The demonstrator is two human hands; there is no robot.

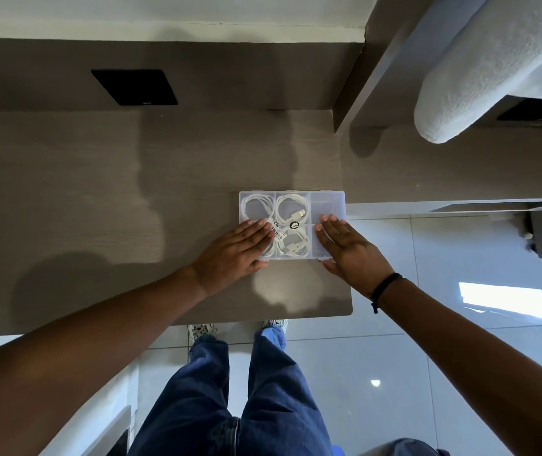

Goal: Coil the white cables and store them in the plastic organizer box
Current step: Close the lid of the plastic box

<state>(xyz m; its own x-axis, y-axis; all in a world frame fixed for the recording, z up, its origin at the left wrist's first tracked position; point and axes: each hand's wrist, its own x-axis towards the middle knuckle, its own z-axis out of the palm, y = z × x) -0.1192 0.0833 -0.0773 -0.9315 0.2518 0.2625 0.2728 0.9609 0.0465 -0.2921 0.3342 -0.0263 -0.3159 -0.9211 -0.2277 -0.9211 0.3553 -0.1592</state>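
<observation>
A clear plastic organizer box (327,200) lies on the brown table near its right edge, lid down. Through the lid I see coiled white cables: one coil (256,205) in the far left compartment, one (291,207) in the far middle, a third (291,246) in the near middle. A barcode label and a round black sticker sit on the lid. My left hand (230,255) lies flat on the box's near left part, fingers together. My right hand (351,250) lies flat on the near right part, thumb at the front edge.
A black square pad (134,87) lies at the back left of the table (98,192). The table's right edge runs just beside the box, with glossy tiled floor beyond. A grey padded object (480,70) hangs over the upper right. My legs stand below the front edge.
</observation>
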